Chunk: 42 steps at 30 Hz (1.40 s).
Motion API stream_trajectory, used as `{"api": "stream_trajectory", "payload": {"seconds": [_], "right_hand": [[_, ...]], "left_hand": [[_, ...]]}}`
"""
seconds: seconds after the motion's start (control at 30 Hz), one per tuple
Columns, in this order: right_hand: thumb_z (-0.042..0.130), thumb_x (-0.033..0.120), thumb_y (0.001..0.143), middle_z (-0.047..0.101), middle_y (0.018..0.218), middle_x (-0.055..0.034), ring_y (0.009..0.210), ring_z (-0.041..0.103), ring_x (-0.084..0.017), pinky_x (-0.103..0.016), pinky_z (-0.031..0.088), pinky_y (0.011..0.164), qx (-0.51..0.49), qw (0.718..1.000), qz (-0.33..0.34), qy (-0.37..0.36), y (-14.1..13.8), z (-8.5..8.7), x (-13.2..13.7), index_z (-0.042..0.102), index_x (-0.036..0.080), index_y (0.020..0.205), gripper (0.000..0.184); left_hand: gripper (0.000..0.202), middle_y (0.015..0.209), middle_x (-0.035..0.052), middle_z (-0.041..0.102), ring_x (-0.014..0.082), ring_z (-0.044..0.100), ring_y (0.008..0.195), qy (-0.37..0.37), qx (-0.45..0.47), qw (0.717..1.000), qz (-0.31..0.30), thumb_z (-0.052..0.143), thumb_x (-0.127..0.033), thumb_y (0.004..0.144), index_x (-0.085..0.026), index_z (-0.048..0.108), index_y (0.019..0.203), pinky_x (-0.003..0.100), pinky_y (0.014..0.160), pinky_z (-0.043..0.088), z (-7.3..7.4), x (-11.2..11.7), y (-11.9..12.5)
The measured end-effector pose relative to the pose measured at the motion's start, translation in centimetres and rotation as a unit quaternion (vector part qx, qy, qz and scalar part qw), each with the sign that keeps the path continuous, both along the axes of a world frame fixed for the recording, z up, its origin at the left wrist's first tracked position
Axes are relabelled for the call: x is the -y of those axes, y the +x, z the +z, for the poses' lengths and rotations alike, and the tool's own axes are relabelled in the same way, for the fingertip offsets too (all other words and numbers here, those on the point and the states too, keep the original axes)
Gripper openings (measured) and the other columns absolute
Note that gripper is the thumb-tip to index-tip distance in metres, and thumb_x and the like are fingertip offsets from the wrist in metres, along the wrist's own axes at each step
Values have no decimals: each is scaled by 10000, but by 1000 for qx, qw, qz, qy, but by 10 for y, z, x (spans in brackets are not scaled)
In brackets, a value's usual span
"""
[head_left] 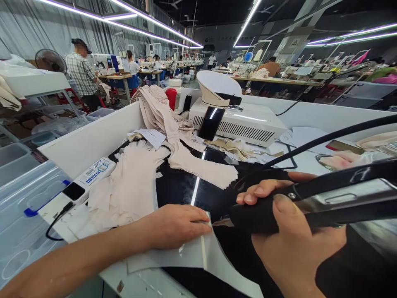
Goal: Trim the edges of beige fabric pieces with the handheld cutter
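Observation:
My left hand [178, 225] lies flat with its fingers stretched out, pressing on a pale, curved piece [169, 258] that looks like thin fabric or film. A narrow cream strip [203, 252] runs down that piece. My right hand [294, 236] is wrapped around a black handheld tool [257, 213] with a silver panel. The tool's narrow tip points left, close to my left fingertips; whether it touches the piece I cannot tell. Beneath lies a glossy black surface [176, 186]. A fanned pile of beige fabric pieces [130, 178] is left of it, and a beige fabric strip [201, 167] lies beyond.
A white machine [248, 128] with a phone [211, 123] leaning on it stands at the back. A white device with a dark screen [89, 180] sits at left. A black cable [325, 138] arches over the right. Other people sit at sewing machines beyond the white partition [89, 136].

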State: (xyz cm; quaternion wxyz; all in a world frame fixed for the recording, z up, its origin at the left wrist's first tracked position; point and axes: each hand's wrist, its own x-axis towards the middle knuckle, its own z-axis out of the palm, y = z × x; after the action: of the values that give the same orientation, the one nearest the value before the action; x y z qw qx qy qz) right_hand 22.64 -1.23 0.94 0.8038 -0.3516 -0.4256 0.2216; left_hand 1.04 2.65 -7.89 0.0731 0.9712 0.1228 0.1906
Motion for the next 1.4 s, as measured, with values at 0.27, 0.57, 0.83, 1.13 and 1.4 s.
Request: {"api": "stream_trajectory", "payload": {"seconds": [0.27,0.57,0.83,1.13,1.4], "right_hand": [[1123,429,905,741,791,62,603,735,-246,-431,704,589,-7,1000,13,-7,2,-3,11,842,341,1187,407],[1102,373,905,753,794,68,597,736,-238,-420,715,576,-2,1000,-4,2,2,1,14,845,340,1181,378],[1155,426,863,757,787,64,594,727,-237,-421,718,578,-16,1000,-4,11,8,4,21,869,338,1173,431],[1142,416,915,769,813,64,619,720,-214,-376,692,613,-10,1000,19,23,2,-4,20,862,346,1207,410],[1163,411,911,792,793,63,614,759,-223,-382,732,611,-12,999,33,25,1,-3,21,878,335,1198,411]], "left_hand": [[321,1554,125,919,247,861,1553,12,2,1000,7,609,-109,1316,-182,866,1494,293,1337,662,-2,-1,-2],[298,1493,139,940,275,873,1525,35,5,999,-11,627,-103,1296,-180,867,1456,384,1364,675,1,-5,-2],[230,1336,160,939,275,909,1295,3,18,998,-55,661,-82,1267,-120,861,1375,356,1207,738,19,0,9],[233,1406,121,905,262,884,1329,-31,-3,999,-30,680,-102,1266,-185,844,1410,314,1157,718,11,10,-4],[278,1478,121,891,255,886,1372,-36,0,999,-21,636,-105,1296,-199,831,1471,302,1178,706,9,16,-7]]}}
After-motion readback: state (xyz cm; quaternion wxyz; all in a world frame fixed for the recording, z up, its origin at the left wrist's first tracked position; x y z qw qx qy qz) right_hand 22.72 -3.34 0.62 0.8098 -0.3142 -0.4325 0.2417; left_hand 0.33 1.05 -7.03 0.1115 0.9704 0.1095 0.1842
